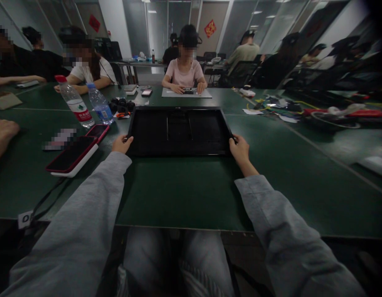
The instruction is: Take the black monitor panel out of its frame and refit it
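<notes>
A wide black rectangular tray-like panel (206, 132) with a raised rim lies in front of me at the table's middle. Two thin metal rods and a darker block show within it; its exact kind is unclear. My left hand (123, 144) grips its left edge, thumb on top, the other fingers partly hidden. On the opposite side my right hand (240, 149) is closed around the right edge in the same way. Left of my left hand lie a phone in a dark red case (73, 153) on a white block and a smaller red-edged device (98, 132).
Two water bottles, one red-capped (76, 105) and one blue-capped (100, 105), stand left on the green table (184, 194). Black cables (121, 105) lie behind them. Tangled wires (275, 105) are at the right. A person in pink (186, 72) sits opposite; another person's hand (3, 130) is at far left.
</notes>
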A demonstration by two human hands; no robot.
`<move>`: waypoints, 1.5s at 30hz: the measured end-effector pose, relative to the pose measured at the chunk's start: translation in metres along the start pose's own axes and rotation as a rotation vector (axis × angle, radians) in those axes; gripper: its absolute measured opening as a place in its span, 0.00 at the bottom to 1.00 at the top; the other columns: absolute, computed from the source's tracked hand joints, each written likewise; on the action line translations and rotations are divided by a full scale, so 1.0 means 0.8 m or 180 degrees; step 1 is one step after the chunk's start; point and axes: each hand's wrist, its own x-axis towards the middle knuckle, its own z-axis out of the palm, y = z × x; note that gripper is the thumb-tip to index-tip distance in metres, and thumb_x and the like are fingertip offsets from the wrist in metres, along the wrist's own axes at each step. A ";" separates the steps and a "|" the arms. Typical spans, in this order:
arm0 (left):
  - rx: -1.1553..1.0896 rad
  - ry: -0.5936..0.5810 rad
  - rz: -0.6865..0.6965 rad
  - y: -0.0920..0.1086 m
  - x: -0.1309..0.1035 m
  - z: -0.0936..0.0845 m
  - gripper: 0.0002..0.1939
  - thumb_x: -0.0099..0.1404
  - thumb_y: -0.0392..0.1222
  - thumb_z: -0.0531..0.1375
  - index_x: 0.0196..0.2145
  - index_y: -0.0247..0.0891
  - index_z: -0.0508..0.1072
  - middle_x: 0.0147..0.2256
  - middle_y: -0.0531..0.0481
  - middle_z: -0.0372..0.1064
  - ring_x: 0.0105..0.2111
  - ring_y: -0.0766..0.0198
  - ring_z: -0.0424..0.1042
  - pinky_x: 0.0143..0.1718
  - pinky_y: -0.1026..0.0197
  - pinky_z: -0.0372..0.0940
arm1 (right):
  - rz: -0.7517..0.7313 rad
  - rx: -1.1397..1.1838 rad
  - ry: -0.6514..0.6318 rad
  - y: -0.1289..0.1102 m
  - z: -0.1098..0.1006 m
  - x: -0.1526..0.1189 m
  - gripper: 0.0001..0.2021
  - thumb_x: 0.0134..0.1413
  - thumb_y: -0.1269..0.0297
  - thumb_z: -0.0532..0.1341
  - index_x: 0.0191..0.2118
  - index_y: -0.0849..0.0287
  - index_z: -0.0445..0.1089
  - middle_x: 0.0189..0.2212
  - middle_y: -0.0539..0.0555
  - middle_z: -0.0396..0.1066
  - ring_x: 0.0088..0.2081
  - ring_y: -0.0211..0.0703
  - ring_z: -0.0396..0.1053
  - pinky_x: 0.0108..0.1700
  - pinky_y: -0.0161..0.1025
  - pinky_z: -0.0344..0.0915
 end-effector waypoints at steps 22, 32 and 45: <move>-0.0638 -0.0003 -0.0045 -0.005 0.005 0.006 0.17 0.59 0.44 0.69 0.44 0.34 0.79 0.46 0.37 0.79 0.51 0.47 0.78 0.59 0.45 0.70 | 0.0033 0.0069 -0.0152 0.016 0.005 0.008 0.24 0.55 0.63 0.56 0.58 0.63 0.68 0.52 0.68 0.77 0.57 0.60 0.73 0.64 0.61 0.64; -0.0473 -0.0066 -0.0009 -0.002 0.003 0.004 0.18 0.62 0.44 0.67 0.47 0.32 0.78 0.50 0.35 0.79 0.52 0.50 0.78 0.59 0.48 0.70 | 0.0000 0.0103 -0.0138 0.018 0.006 0.007 0.21 0.57 0.60 0.57 0.55 0.60 0.68 0.52 0.67 0.77 0.57 0.59 0.73 0.63 0.61 0.65; -0.0563 -0.0044 0.0058 -0.005 0.006 0.009 0.16 0.60 0.43 0.67 0.44 0.33 0.78 0.48 0.36 0.79 0.51 0.49 0.78 0.59 0.46 0.70 | 0.0044 0.0101 -0.0115 0.019 0.007 0.009 0.21 0.55 0.64 0.56 0.54 0.61 0.69 0.52 0.68 0.76 0.57 0.58 0.73 0.63 0.60 0.66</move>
